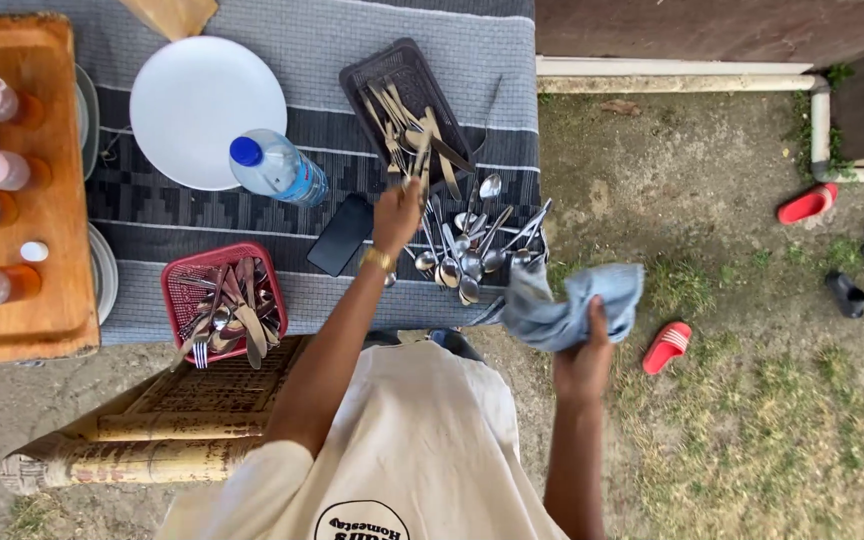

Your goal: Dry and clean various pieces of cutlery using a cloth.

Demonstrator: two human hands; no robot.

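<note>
holding a piece of cutlery (420,152) pinched in the left hand (397,215) over the black tray (362,75) | right hand (584,365) clenched on a blue cloth (564,305) past the table (312,40) edge | spoons (472,250) piled just below the tray; red basket (177,275) of cutlery near the front edge; bottle (277,167) beside a white plate (202,105)

We wear cream T-shirt (402,450), short sleeves, round black logo on front. Gold watch (379,260) on our left wrist. Arms bare.
</note>
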